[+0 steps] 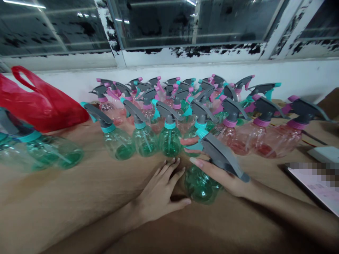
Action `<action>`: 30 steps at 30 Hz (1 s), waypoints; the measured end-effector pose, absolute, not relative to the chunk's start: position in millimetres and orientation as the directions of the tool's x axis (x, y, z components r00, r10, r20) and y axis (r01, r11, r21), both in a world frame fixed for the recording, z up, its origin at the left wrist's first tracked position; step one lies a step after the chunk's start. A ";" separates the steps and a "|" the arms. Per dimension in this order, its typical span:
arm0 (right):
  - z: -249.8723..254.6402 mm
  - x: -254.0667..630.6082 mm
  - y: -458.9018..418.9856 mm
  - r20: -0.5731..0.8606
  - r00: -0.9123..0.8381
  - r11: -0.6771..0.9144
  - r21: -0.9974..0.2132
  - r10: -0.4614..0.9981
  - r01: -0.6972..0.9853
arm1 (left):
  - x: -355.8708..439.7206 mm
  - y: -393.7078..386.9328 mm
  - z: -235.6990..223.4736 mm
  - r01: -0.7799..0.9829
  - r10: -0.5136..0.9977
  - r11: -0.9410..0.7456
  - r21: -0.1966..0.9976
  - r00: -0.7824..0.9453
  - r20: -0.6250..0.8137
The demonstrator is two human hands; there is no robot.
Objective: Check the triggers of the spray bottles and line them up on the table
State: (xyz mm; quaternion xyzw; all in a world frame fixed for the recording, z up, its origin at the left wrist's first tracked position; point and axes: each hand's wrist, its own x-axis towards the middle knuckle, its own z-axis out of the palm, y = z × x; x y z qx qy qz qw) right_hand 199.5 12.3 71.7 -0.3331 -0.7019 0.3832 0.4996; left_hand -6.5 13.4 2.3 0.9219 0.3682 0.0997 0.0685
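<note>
My right hand is wrapped round the neck of a green spray bottle with a grey and turquoise trigger head. The bottle stands tilted a little, close over the brown tabletop; whether its base touches is hard to tell. My left hand lies flat on the table just left of that bottle, its fingers stretched out and holding nothing. Directly beyond my fingertips stands another green spray bottle in a front row. Pink spray bottles continue that row to the right.
Several more spray bottles crowd behind the front row, up to the white wall. Green spray bottles stand at the left, before a red plastic bag. A flat dark-edged device and a white object lie at the right.
</note>
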 end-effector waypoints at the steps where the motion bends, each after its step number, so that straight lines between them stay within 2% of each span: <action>1: 71.6 199.8 12.5 0.445 -0.279 0.484 -0.870 0.851 0.091 | -6.7 13.3 2.1 0.666 0.692 -0.720 0.195 0.710 0.133; 16: 73.0 198.7 11.4 0.387 -0.276 0.420 -0.905 0.880 0.067 | -6.4 13.3 3.9 0.663 0.688 -0.723 0.196 0.717 0.114; 30: 71.2 200.6 11.3 0.398 -0.288 0.426 -0.904 0.871 0.039 | -6.1 13.3 5.4 0.662 0.683 -0.727 0.180 0.724 0.096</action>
